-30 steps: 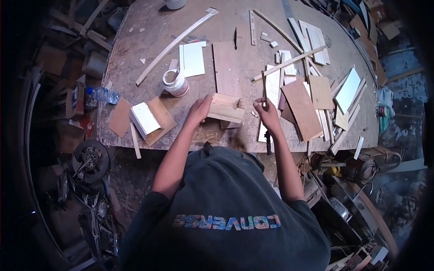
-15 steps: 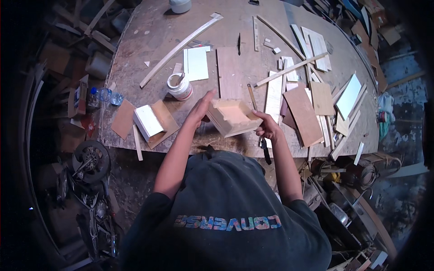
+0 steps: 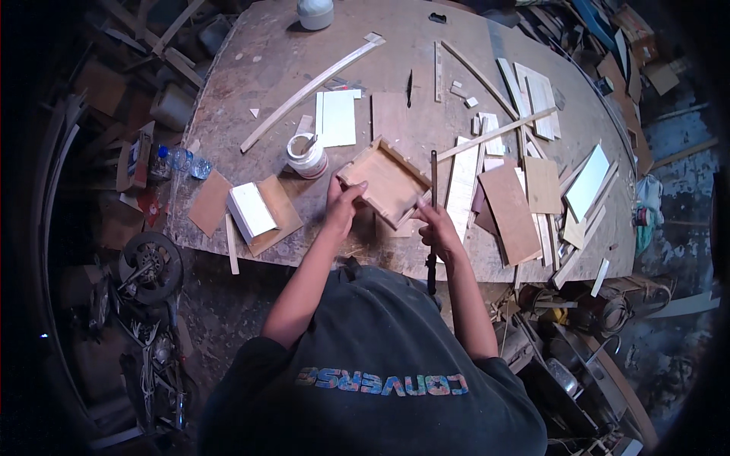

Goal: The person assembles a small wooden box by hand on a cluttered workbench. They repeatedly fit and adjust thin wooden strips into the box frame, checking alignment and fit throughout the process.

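Note:
A shallow square wooden box with low walls is held above the bench's front edge, its open side facing up and tilted. My left hand grips its left corner, thumb over the wall and fingers underneath. At the near right corner, my right hand is closed, with thumb and finger against the box. The same hand holds a long thin blade-like tool with a black handle, which points down toward me; its exact kind is unclear. Behind the box lies a flat brown board.
A white tub with a stick in it stands left of the box. Further left is a white-faced block on brown board. Wood strips and panels are heaped at the right. A plastic bottle lies at the left edge.
The box has turned and tipped so its inside shows more fully. My left thumb now lies over its wall. The thin tool in my right hand has swung nearly upright in view.

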Demonstrator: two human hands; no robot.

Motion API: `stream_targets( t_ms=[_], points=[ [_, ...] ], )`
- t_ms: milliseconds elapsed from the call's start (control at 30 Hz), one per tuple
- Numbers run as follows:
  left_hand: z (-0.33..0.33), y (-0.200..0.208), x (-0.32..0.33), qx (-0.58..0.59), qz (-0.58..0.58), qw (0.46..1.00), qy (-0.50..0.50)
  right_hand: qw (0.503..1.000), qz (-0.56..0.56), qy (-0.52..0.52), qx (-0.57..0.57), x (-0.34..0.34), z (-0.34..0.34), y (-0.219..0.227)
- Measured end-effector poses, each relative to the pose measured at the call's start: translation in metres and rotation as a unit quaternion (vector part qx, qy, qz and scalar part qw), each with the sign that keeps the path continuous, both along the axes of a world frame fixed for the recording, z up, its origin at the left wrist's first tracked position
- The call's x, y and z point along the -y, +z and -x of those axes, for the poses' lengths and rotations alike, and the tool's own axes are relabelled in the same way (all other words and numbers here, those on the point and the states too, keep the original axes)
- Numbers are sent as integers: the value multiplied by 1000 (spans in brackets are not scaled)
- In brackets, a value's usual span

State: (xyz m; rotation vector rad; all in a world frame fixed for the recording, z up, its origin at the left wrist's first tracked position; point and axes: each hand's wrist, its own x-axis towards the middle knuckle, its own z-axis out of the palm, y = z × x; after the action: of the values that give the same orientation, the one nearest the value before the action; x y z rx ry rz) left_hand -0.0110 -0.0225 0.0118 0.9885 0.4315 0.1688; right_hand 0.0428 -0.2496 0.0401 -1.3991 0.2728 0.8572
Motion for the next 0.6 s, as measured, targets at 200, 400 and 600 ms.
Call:
stream_targets(
  t_ms=[200, 400, 600],
  points=[
    [-14, 12, -11, -54, -71, 995, 55, 998, -59, -5, 33, 1, -2, 13],
    [-26, 21, -15, -106, -17, 994, -2, 994, -101, 20, 18, -3, 2, 5],
    [-28, 3, -14, -74, 144, 986, -47, 998, -62, 5, 23, -13, 3, 12]
  ],
)
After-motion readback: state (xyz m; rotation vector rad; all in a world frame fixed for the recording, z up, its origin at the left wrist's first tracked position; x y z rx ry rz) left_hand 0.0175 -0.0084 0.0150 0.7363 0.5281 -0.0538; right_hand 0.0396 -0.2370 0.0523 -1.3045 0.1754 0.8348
